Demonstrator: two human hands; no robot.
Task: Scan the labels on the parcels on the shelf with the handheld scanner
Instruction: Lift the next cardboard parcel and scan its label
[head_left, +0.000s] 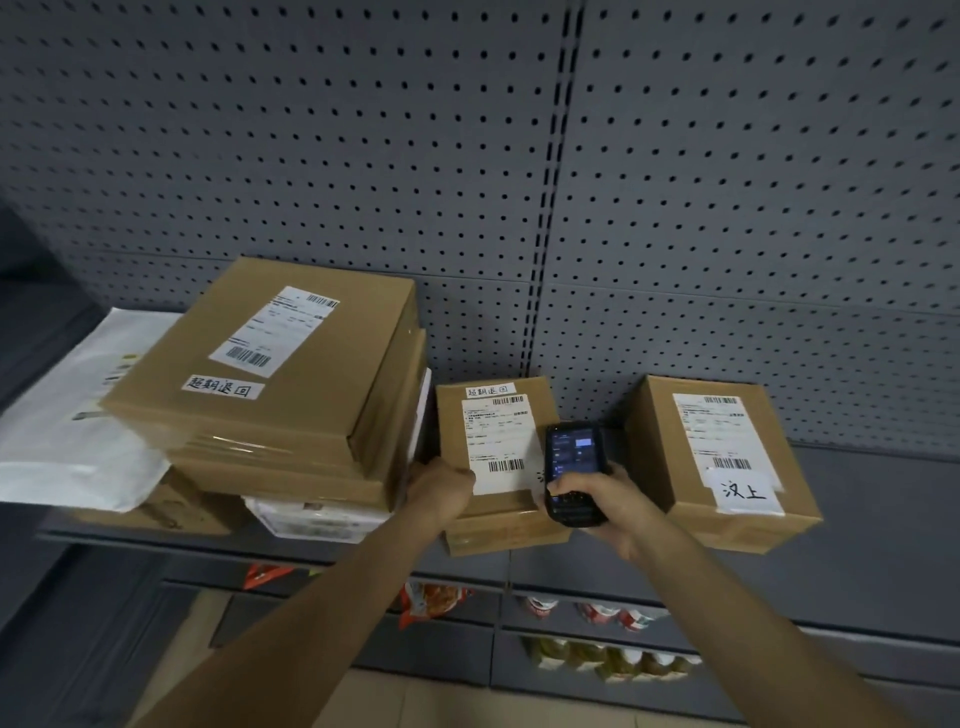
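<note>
Honestly, steady the middle box (498, 457) with the left hand (441, 491) gripping its edge; right hand (608, 501) wraps the scanner (571, 470), so aim at the barcode (506, 465) beside it.

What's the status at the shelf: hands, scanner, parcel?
Left hand holds the middle box at its near left edge. Right hand grips the scanner, screen lit, beside that box's label. Nothing blocking the label.

two bare forearms, hands (441, 491), no sleeves
</note>
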